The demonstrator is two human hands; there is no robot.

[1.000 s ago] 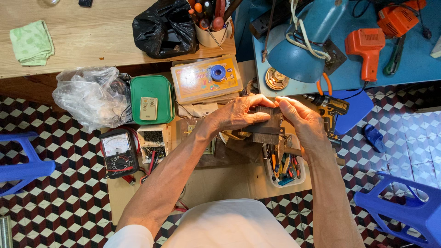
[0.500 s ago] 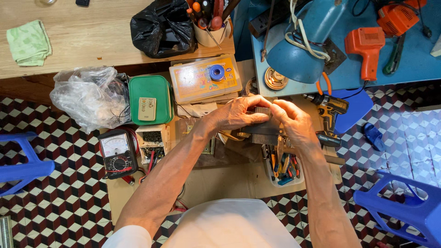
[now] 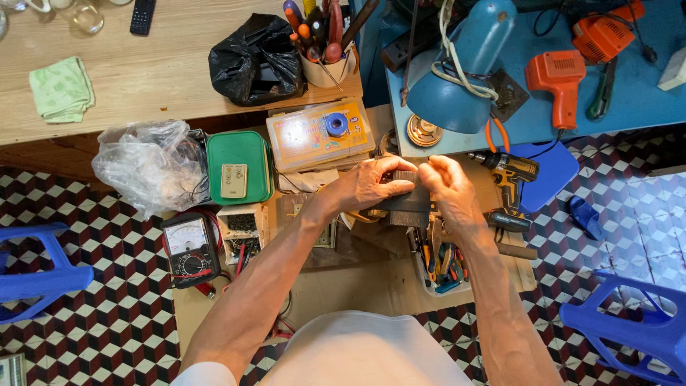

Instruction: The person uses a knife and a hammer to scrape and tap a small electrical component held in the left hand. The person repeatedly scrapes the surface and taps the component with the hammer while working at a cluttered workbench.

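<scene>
A dark rectangular block [image 3: 409,204] is gripped between the closed left hand [image 3: 373,186] and right hand [image 3: 450,191], near the blue lamp [image 3: 457,86].

A small dark, boxy block [image 3: 407,204] sits upright, clasped on both sides, its top and front edges showing.
</scene>
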